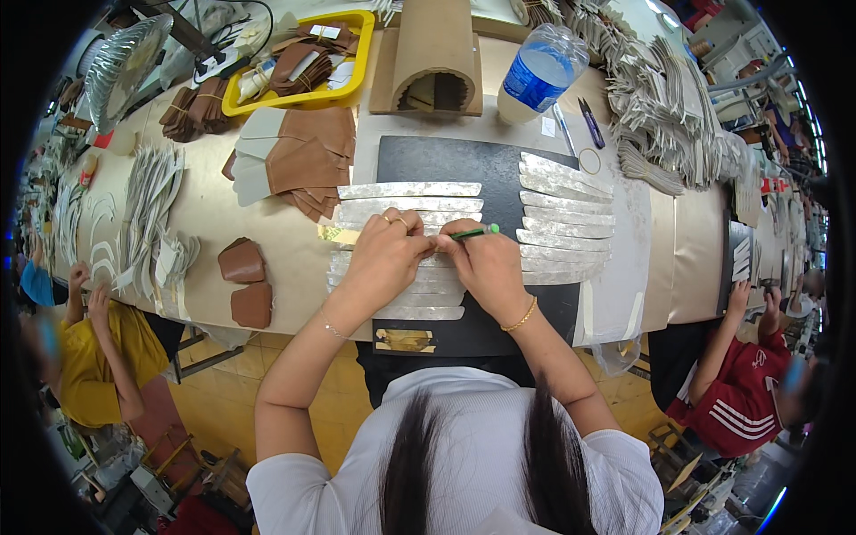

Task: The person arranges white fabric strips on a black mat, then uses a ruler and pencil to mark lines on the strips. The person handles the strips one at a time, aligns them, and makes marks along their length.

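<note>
My left hand is closed, thumb and fingers pinched together over the rows of pale strips; what it pinches is hidden. Against its fingertips, my right hand is closed around a slim green pen-like tool, which points out to the right. Silvery-white curved strips lie in two stacked columns, a left column under my hands and a right column beside them. Both columns rest on a black board. A small yellowish piece sits at the left column's edge.
Brown and grey leather pieces lie fanned at the left, near a yellow tray. Beyond the board stand a brown arched form and a water bottle. Purple-handled scissors and bundled strips lie right. Co-workers sit at both sides.
</note>
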`<state>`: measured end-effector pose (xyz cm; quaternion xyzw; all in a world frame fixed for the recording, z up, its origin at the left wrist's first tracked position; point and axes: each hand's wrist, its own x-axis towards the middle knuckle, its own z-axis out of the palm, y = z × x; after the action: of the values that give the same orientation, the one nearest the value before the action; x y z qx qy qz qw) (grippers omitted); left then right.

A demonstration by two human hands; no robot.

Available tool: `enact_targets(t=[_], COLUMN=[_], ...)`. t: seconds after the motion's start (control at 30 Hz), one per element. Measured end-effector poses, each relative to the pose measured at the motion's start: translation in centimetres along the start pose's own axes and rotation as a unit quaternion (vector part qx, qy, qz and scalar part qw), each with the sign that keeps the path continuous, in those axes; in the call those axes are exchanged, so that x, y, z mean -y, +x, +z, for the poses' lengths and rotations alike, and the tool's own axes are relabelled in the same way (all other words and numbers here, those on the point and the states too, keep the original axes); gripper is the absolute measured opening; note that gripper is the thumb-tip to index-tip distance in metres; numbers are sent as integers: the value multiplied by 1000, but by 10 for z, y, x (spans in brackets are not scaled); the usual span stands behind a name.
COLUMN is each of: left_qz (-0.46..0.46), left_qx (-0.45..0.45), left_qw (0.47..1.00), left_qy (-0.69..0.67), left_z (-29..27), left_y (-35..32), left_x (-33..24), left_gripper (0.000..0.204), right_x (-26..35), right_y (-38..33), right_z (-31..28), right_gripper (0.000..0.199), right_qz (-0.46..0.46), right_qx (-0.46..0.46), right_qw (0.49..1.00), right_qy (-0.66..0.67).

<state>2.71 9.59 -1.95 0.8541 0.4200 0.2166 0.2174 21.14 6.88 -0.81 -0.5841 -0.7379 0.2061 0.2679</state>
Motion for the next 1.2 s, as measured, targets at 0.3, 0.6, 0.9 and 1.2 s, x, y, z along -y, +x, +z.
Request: enact_targets(t=[0.3,0.6,0.9,1.2], left_qz=[-5,-24,-17,-14], left_qx=[-21,-22,-19,-13], left_qw=[1000,999,999,999], left_qy=[-9,-40,-32,-29], left_z=[-4,-3,-5,-4], left_y=[-6,-28,-27,-26], left_x=[-1,-2,-3,-2], left_gripper=[15,17,17,16], right_x=[-1,-3,-8,-8], right_y=[-7,-19,-23,-24], right_z=[-6,-24,-26,-27], right_gripper=[20,21,24,23], right_qz=[85,109,121,115], right_qx=[-45,-39,-52,-49], right_qw=[984,975,968,971], right_qy=[151,190,213,206])
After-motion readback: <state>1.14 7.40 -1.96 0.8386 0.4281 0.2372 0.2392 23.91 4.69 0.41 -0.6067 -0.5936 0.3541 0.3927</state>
